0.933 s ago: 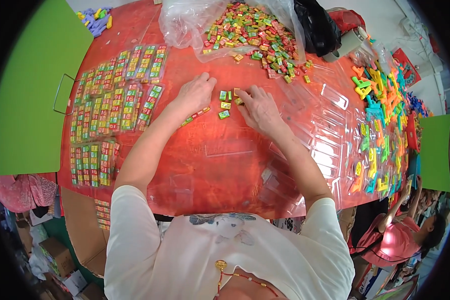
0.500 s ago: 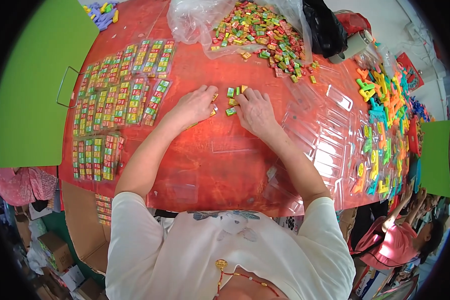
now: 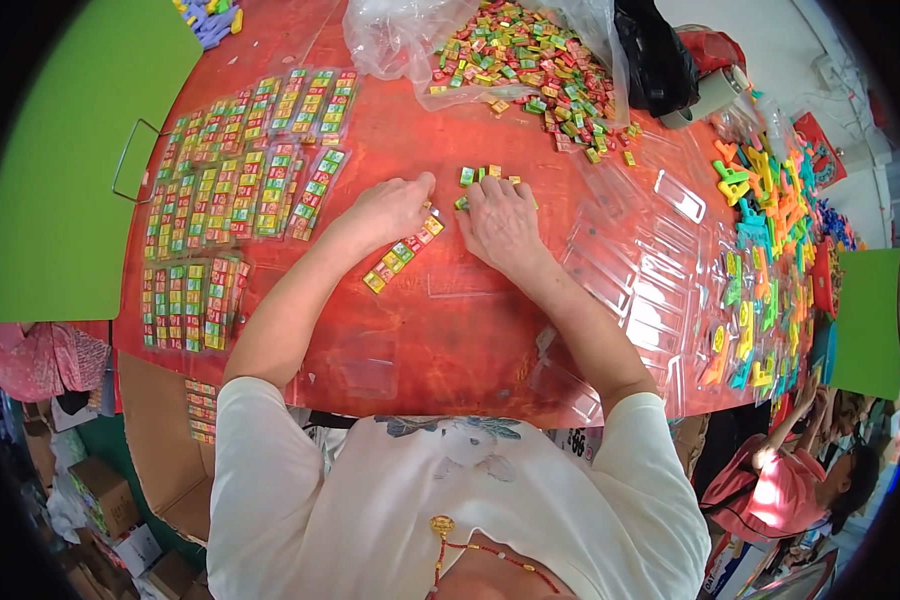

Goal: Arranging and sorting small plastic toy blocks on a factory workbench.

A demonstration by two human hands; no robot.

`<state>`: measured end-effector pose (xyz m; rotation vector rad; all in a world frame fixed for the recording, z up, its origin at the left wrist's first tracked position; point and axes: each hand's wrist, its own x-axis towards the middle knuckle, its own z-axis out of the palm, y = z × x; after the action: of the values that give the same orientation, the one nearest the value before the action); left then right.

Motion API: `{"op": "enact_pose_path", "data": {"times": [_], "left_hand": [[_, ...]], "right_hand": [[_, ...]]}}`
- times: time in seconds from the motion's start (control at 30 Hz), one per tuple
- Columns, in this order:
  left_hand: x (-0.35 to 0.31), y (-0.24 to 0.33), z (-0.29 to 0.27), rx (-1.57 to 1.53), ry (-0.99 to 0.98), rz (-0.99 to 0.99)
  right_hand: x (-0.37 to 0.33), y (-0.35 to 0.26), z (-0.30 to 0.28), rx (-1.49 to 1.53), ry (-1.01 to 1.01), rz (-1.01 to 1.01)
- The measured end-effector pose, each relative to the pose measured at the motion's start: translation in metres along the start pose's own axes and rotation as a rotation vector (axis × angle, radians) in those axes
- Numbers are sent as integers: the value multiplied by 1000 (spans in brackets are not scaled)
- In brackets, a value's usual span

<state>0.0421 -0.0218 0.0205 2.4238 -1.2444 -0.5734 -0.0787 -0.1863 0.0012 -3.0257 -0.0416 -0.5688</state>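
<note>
A narrow tray of small red, yellow and green boxes (image 3: 402,257) lies slanted on the red table. My left hand (image 3: 385,212) is closed at its upper end, with the fingertips partly hidden behind the knuckles. My right hand (image 3: 503,225) reaches down over a few loose small boxes (image 3: 467,176), fingers extended and lying on them. Some of those boxes peek out beyond and beside its fingers; what lies under the palm is hidden.
At left stand rows of filled trays (image 3: 235,190). A heap of loose boxes (image 3: 530,60) spills from a clear plastic bag (image 3: 395,40). Clear plastic trays (image 3: 635,280) and colourful toy pieces (image 3: 765,200) cover the right. A person in pink (image 3: 770,490) sits at lower right.
The slanted tray now shows below my left hand, where the hand and wrist mostly covered it. My right hand has shifted slightly and spread over the loose boxes. The whole view has turned a little.
</note>
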Motion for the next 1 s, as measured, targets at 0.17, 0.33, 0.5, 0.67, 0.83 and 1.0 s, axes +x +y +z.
{"op": "enact_pose_path", "data": {"times": [0.17,0.33,0.5,0.67,0.83,1.0], "left_hand": [[11,10,-6,55,38,-110],[3,1,-2,-141,137,-51],[-13,-5,3,-229,83,-56],[-20,2,-4,-75,52,-124],[-1,-4,8,187,236,44],[7,-1,8,172,181,20]], "right_hand": [[12,-4,10,8,49,93],[2,10,7,233,37,122],[-1,5,3,175,8,17],[3,-3,-3,184,-65,17],[15,4,13,68,57,-3],[7,12,9,122,18,93]]}}
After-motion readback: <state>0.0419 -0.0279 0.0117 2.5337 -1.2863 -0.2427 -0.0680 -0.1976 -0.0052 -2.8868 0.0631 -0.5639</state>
